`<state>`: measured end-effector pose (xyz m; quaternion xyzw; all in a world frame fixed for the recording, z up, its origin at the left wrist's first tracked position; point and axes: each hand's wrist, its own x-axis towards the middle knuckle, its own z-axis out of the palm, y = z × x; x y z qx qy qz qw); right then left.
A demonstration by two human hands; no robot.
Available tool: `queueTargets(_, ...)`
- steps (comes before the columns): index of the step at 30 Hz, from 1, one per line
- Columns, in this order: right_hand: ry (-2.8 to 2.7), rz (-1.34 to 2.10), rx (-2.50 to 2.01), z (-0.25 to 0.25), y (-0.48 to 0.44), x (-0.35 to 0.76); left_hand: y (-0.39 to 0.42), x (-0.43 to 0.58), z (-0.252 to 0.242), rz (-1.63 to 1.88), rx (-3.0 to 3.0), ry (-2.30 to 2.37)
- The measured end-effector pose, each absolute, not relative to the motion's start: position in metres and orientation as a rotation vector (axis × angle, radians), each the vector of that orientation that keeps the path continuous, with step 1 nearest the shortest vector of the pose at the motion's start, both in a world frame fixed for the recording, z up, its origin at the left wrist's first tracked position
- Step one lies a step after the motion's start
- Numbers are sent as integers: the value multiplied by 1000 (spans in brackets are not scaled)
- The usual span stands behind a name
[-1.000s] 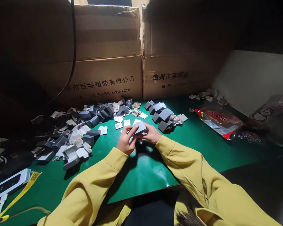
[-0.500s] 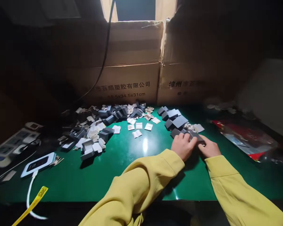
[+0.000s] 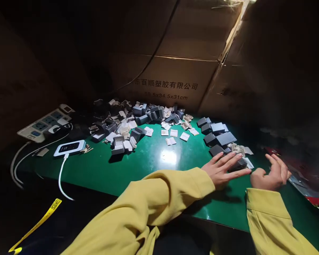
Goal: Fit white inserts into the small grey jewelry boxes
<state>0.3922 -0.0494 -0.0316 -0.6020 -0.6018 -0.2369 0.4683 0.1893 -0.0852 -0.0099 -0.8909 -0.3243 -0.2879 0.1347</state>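
My left hand (image 3: 224,169) is stretched out with its fingers spread, over the near end of a group of small dark grey boxes (image 3: 225,138). Its fingers partly cover a dark box (image 3: 238,164); whether they touch it I cannot tell. To its right, my right hand (image 3: 271,174) is raised a little off the table, fingers half curled and apart, with nothing visible in it. Crumpled white and beige paper pieces (image 3: 238,148) lie just beyond the left fingertips. Several small white folded cards (image 3: 173,133) lie mid-table.
A heap of grey boxes and white inserts (image 3: 127,129) spreads over the green table (image 3: 149,170). At left are a white device (image 3: 69,147) with a cable and a power strip (image 3: 46,124). A red-edged plastic bag (image 3: 305,184) lies at right. Cardboard cartons (image 3: 175,71) stand behind.
The view has turned left and tilted. Both hands were together on a dark box; now my right hand has come away to the right, and my left fingers have spread.
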Motion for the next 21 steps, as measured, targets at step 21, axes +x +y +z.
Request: queueTargets(21, -2242, 14, -1190, -37, 37, 162, -43, -84, 28, -1150, -1720, -2220)
